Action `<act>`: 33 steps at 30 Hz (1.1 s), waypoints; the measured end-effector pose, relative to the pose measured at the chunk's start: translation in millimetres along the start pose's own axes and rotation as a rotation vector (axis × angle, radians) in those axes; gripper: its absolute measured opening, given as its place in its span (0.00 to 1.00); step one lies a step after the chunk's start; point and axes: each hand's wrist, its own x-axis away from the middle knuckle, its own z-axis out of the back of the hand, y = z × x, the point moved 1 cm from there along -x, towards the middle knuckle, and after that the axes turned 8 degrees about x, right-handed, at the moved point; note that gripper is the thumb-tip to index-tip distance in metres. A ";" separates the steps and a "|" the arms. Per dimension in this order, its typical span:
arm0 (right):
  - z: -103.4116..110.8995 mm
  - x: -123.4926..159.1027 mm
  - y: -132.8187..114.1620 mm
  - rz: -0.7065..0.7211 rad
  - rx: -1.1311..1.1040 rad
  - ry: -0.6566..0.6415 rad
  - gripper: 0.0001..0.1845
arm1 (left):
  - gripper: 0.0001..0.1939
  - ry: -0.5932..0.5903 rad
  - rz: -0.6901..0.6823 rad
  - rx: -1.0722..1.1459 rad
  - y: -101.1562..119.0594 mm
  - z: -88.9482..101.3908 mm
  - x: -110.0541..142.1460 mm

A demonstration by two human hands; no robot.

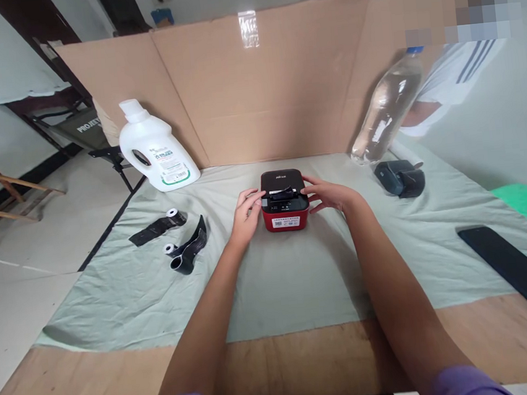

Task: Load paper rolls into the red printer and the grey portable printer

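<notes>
A small red and black receipt printer point(287, 220) stands upright on the cloth in front of me, with a short strip of black paper point(283, 193) at the slot in its lid. My left hand point(247, 213) grips its left side, fingertips at the lid's edge. From the other side my right hand point(326, 194) holds the printer, its fingers somewhat spread along the lid seam and side wall. The lid looks closed. To the left lie loose black paper rolls, one partly unrolled point(152, 230) and another with a curled strip point(195, 241).
A white detergent bottle point(159, 148) and a large clear bottle point(388, 114) stand at the back before a cardboard screen point(272, 97). Right of the printer are a dark roll-like object point(400, 178) and a black phone point(515, 266). Behind the screen's right end is another person's sleeve point(461, 73).
</notes>
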 end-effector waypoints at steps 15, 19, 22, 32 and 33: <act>1.9 -15.3 34.8 0.054 -0.155 -0.097 0.33 | 0.21 0.087 0.118 -0.207 12.7 55.9 -3.0; 10.7 -24.2 55.9 0.125 -0.329 -0.109 0.22 | 0.18 0.189 0.261 -0.604 11.0 154.1 -13.8; 16.7 -27.2 62.1 0.134 -0.395 -0.149 0.19 | 0.16 0.152 0.352 -0.668 -0.4 207.6 -15.3; 19.0 -32.5 70.0 0.175 -0.474 -0.131 0.18 | 0.15 0.000 0.520 -0.797 -5.2 246.2 8.1; 19.2 -32.4 69.1 0.174 -0.467 -0.130 0.18 | 0.15 -0.011 0.544 -0.812 0.1 249.1 11.2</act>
